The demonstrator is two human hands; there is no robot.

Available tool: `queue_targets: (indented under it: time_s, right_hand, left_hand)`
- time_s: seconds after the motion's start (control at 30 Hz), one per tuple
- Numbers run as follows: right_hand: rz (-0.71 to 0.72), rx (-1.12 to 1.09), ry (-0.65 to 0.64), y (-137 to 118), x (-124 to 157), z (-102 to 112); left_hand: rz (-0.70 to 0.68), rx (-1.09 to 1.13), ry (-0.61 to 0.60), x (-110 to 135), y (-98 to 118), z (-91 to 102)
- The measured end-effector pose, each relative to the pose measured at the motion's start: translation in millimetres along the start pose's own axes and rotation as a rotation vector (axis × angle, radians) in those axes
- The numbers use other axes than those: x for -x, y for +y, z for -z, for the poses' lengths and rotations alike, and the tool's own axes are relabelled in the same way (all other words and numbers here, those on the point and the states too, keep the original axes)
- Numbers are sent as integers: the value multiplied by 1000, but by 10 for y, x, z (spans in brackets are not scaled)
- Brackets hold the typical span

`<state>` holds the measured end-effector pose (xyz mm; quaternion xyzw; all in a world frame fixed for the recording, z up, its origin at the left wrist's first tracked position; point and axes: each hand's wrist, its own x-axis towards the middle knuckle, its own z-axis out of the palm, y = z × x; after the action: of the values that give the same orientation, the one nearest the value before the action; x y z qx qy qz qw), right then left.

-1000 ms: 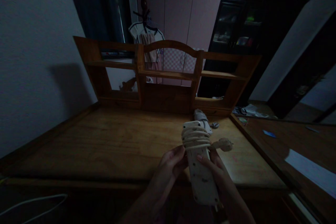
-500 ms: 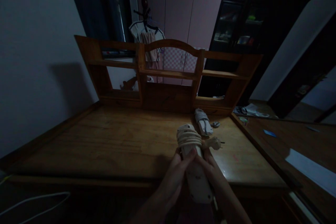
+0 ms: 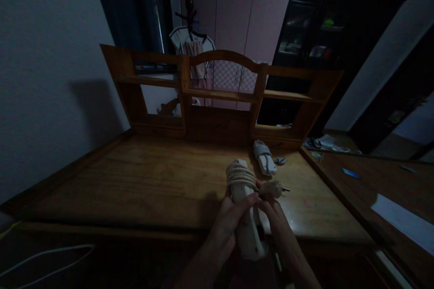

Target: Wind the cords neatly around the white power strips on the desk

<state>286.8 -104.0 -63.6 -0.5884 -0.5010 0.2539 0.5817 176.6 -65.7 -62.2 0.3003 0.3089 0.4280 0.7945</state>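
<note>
A cream power strip (image 3: 247, 230) with its cord wound round the far end (image 3: 240, 177) is held over the near edge of a wooden desk (image 3: 152, 185). My left hand (image 3: 230, 219) is wrapped over the strip's body from the left. My right hand (image 3: 273, 214) grips it from the right, fingers by the plug (image 3: 271, 188) that sticks out to the right. A second white power strip (image 3: 264, 158) with a wound cord lies on the desk beyond, near the back.
A wooden hutch with shelves (image 3: 220, 95) stands along the desk's back. A small object (image 3: 280, 160) lies beside the second strip. A dark side surface (image 3: 373, 189) with papers adjoins on the right. A white cable (image 3: 47, 259) hangs at lower left. The room is dim.
My left hand has closed over the strip from the left. The strip has tilted and come lower and slightly left, with the plug now near my right fingers.
</note>
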Motion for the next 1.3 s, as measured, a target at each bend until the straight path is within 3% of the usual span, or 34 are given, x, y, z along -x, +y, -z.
queue_targets:
  time_s: [0.23,0.43,0.7,0.87,1.0,1.1,1.3]
  right_hand:
    - [28,258,146,140,-18,81]
    - [208,409,280,223,73,76]
    - [403,508,300,242,52,66]
    - [347,562,316,290,17,132]
    - [194,531,278,220,33,180]
    - [-2,408,175,126,53,154]
    - [-117,-28,100,38,6,-35]
  left_hand:
    - [-144,-61,14,31,20,-30]
    - [-214,-153,-20,8,37,-57]
    - [-242,-278,-63,-150,20,106]
    - [-340,-452,-44,-202,-62,42]
    - [-401,-693,83,-247,-73,-50]
    - [-468,-760,158,-265,-64,-122]
    - [-518,-585,84,-257,-169,-216]
